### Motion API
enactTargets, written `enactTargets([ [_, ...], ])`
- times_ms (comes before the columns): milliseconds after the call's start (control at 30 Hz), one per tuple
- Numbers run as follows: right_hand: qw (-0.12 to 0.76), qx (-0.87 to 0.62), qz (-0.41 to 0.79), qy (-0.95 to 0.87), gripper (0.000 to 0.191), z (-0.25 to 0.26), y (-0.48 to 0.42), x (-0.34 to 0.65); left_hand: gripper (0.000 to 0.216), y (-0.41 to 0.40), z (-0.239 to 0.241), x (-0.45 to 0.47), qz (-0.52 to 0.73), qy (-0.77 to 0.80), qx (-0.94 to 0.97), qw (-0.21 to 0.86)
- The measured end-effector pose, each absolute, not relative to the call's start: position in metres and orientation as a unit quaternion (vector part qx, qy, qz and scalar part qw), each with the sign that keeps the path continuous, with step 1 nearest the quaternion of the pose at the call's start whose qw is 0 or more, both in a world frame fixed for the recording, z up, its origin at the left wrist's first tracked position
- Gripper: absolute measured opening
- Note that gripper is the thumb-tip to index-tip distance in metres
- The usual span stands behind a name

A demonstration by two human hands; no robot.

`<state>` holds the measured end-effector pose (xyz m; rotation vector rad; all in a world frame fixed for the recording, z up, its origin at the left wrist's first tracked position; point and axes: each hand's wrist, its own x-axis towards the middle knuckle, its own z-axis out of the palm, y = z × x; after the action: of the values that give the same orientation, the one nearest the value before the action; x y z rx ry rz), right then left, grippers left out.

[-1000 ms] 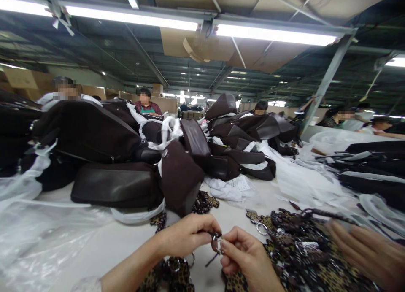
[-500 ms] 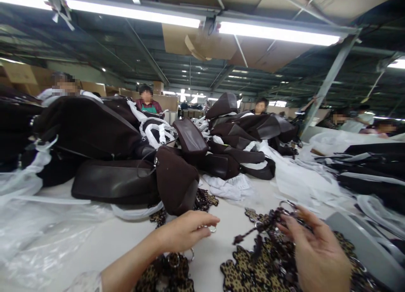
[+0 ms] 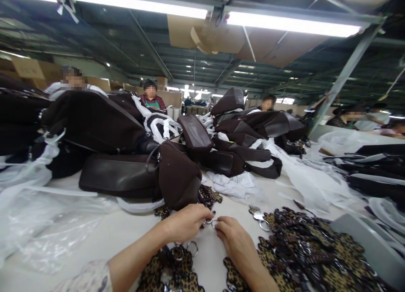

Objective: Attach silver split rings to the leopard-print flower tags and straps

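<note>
Above the pale table [image 3: 207, 258], your two hands nearly met, fingertips narrowed. Your right hand [image 3: 237, 239] pinched a metal ring [image 3: 212, 225]; your left hand [image 3: 188, 222] pinched a small metal piece [image 3: 208, 221], partly hidden by its fingers. The metal ring stood between the two hands. A heap of leopard-print charms [image 3: 303, 250] lay to the right, a smaller cluster [image 3: 186, 279] nearer you, and dark brown bags [image 3: 179, 178] beyond.
</note>
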<state>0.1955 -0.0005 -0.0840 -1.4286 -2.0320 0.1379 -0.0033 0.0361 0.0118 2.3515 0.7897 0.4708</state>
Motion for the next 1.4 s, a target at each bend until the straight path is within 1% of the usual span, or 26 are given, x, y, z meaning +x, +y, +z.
enactTargets([
  [167,0.346,-0.567,0.105,-0.74,0.02,-0.074,-0.003,0.197,0.035,0.034,0.005,0.0,0.173,0.31,0.891,0.283],
  [267,0.378,-0.578,0.169,-0.703,0.02,-0.061,-0.011,0.195,0.033,0.032,0.001,0.003,0.202,0.312,0.877,0.305],
  [333,0.395,-0.573,0.229,-0.681,0.026,-0.051,-0.018,0.193,0.028,0.03,-0.001,0.005,0.229,0.323,0.84,0.372],
  [467,0.423,-0.553,0.318,-0.643,0.031,-0.038,-0.028,0.191,0.017,0.026,-0.004,0.012,0.228,0.342,0.696,0.59],
  [500,0.428,-0.55,0.329,-0.637,0.031,-0.037,-0.029,0.19,0.017,0.025,-0.004,0.014,0.226,0.342,0.666,0.623],
  [567,0.445,-0.543,0.356,-0.616,0.03,-0.036,-0.032,0.189,0.021,0.023,-0.004,0.016,0.232,0.342,0.63,0.658],
  [667,0.519,-0.519,0.42,-0.533,0.025,-0.034,-0.036,0.185,0.026,0.021,0.0,0.018,0.251,0.34,0.595,0.683],
  [733,0.571,-0.503,0.449,-0.469,0.032,-0.032,-0.039,0.182,0.028,0.021,0.002,0.018,0.265,0.337,0.581,0.692],
  [800,0.599,-0.499,0.446,-0.439,0.037,-0.03,-0.041,0.179,0.029,0.02,0.004,0.017,0.271,0.332,0.574,0.698],
  [867,0.611,-0.499,0.434,-0.435,0.037,-0.028,-0.043,0.177,0.031,0.019,0.005,0.016,0.275,0.327,0.569,0.702],
  [1100,0.611,-0.486,0.394,-0.485,0.032,-0.028,-0.044,0.179,0.034,0.015,0.011,0.014,0.276,0.316,0.568,0.708],
  [1267,0.605,-0.458,0.432,-0.488,0.031,-0.025,-0.045,0.178,0.035,0.014,0.012,0.015,0.276,0.315,0.562,0.713],
  [1400,0.579,-0.454,0.45,-0.507,0.03,-0.022,-0.047,0.18,0.037,0.014,0.006,0.017,0.271,0.309,0.553,0.725],
])
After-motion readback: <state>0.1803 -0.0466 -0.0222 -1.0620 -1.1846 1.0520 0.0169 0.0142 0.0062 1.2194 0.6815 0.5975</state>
